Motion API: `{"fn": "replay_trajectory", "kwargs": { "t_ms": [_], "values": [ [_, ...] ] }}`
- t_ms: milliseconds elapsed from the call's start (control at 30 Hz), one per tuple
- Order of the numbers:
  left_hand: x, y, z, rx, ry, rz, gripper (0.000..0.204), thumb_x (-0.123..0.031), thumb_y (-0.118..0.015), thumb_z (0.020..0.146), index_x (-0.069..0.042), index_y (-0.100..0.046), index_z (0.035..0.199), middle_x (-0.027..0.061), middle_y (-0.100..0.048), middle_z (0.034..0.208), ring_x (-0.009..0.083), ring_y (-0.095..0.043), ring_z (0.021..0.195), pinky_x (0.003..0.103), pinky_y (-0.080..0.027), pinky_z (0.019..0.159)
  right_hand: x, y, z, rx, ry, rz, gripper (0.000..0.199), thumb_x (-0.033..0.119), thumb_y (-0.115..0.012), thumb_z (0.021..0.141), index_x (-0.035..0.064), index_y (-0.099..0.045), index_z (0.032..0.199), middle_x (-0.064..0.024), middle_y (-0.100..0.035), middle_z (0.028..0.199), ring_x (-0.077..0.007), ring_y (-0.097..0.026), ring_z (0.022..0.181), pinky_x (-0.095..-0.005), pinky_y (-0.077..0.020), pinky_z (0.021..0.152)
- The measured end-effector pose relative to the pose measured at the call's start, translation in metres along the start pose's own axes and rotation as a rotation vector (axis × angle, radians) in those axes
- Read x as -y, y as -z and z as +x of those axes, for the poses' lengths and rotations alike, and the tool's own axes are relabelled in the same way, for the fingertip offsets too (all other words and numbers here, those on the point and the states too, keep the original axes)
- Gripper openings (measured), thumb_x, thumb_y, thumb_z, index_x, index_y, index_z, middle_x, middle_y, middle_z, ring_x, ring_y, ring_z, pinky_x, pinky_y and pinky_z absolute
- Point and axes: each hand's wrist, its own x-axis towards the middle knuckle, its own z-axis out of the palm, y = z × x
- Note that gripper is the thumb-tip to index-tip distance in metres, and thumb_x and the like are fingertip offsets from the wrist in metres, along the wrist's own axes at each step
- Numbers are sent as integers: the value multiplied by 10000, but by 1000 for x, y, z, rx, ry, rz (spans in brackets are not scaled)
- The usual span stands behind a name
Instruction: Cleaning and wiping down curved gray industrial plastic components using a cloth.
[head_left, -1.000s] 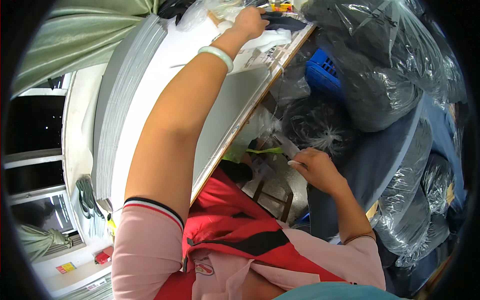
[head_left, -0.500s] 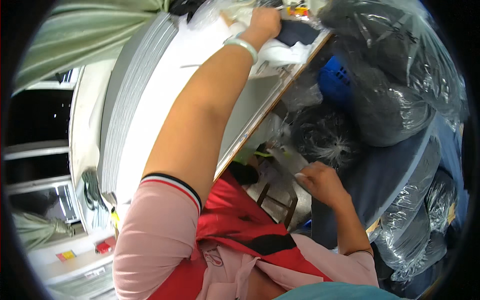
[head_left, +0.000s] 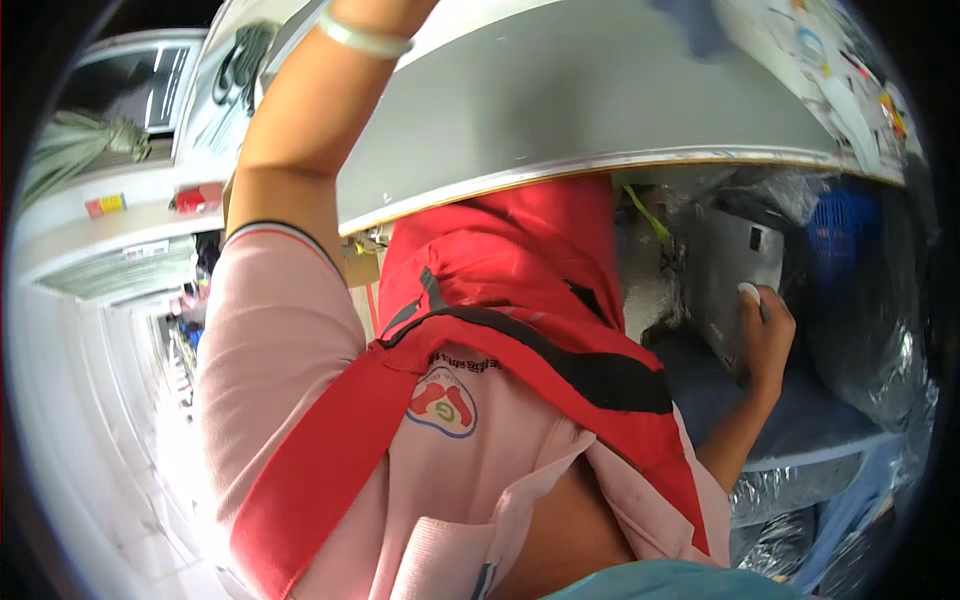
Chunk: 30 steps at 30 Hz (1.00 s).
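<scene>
My left arm reaches up at the upper left with a pale bangle [head_left: 365, 38] at the wrist. The left hand lies past the top edge, so its fingers do not show. At the right, below the table edge, my right hand [head_left: 768, 330] is closed at the lower side of a flat grey panel [head_left: 735, 270] with a small dark patch near one corner. A small white piece [head_left: 748, 291] shows at the fingers; I cannot tell whether it is worn or held. A blurred dark blue cloth [head_left: 695, 28] is over the table at the top edge.
The grey-topped table [head_left: 560, 110] spans the upper middle, with small coloured items [head_left: 815, 45] at its right end. Beyond the right hand are a blue basket [head_left: 838, 235] and dark plastic-wrapped bundles [head_left: 870, 350]. A blue-grey rack frame [head_left: 850, 530] stands lower right.
The view has turned toward my body and the table. My left hand has gone out past the top edge. The grey panel by my right hand now shows more fully.
</scene>
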Motion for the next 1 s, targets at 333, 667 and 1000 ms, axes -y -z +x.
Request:
{"fn": "replay_trajectory", "kwargs": {
  "t_ms": [333, 667, 1000],
  "values": [
    [171, 289, -68, -414, -607, 1076, 315, -263, -647, 916, -153, -717, 1203, 147, -692, 1197, 347, -687, 1028, 435, -491, 1002, -40, -63, 18, 65, 8, 39, 178, 146, -669, 938, -21, -688, 996, -126, -664, 824, -166, -602, 761, -331, -478, 738],
    [271, 305, -58, -393, -626, 1532, 358, -147, -599, 943, -163, -674, 1292, 114, -583, 1385, 334, -547, 1260, 402, -440, 1084, 8, -77, 26, 87, -2, -136, 241, 198, -675, 951, -23, -695, 1045, -123, -691, 860, -137, -607, 805, -307, -473, 733],
    [297, 444, -166, -731, -433, 1559, 359, -125, -618, 905, -154, -695, 1254, 100, -626, 1333, 328, -561, 1242, 402, -445, 1081, 8, -90, 29, 37, 78, -71, 263, 228, -663, 965, -22, -693, 1042, -108, -566, 709, -140, -477, 650, -338, -391, 599]
  ]
}}
